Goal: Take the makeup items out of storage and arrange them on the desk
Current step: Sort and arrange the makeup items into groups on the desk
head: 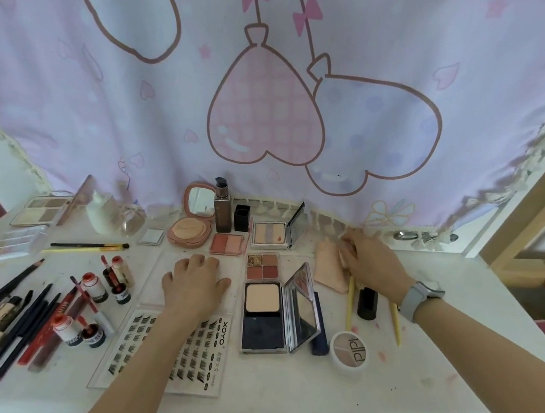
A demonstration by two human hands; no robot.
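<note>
Nearest the viewer, at six o'clock, a clear plastic false-lash tray (165, 353) printed XOYO lies flat on the white desk (414, 382), the left forearm crossing it. Above it, the left hand (194, 285) rests knuckles-up, fingers loosely curled against a transparent sheet; whether it grips anything cannot be told. At two o'clock the right hand (371, 263), wearing a grey watch, pinches small pale pads beside peach, teardrop-shaped powder puffs (330, 268). An open, glossy navy powder compact (273, 317) stands at centre, mirror lid raised. At nine o'clock lie slim pencils (15, 307) and red-capped lip tints (95, 292).

Judging risk: the right sleeve or wrist could sweep the yellow brush handles (350, 302) or tip the upright black tube (367, 303); the reaching left arm might shift the lash tray.
</note>
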